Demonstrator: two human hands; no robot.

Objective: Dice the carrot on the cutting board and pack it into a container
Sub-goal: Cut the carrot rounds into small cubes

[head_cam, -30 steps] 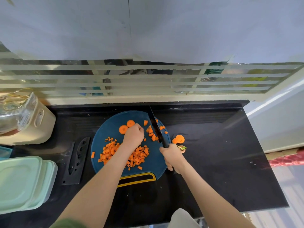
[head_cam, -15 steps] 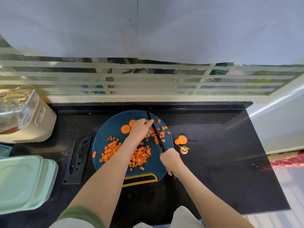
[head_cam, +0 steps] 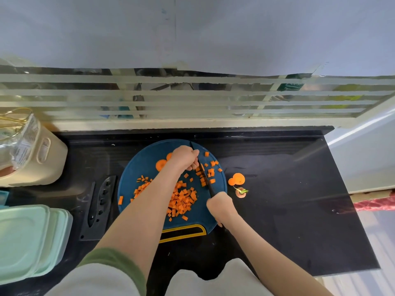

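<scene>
A round blue cutting board lies on the black counter. Diced carrot is heaped near its middle, with more dice by the right rim. Two carrot rounds lie at the board's far left. My left hand is curled over carrot pieces beside the blade, fingers bent down. My right hand grips the handle of a black knife, whose blade runs away from me across the board. Mint-green lidded containers are stacked at the near left.
Two carrot slices and the carrot top lie on the counter right of the board. A black knife sheath lies left of it. A cream jar stands at the far left. A window ledge bounds the back.
My left hand has slid farther along the board beside the blade, and the knife has shifted with it. More small dice lie at the board's right side.
</scene>
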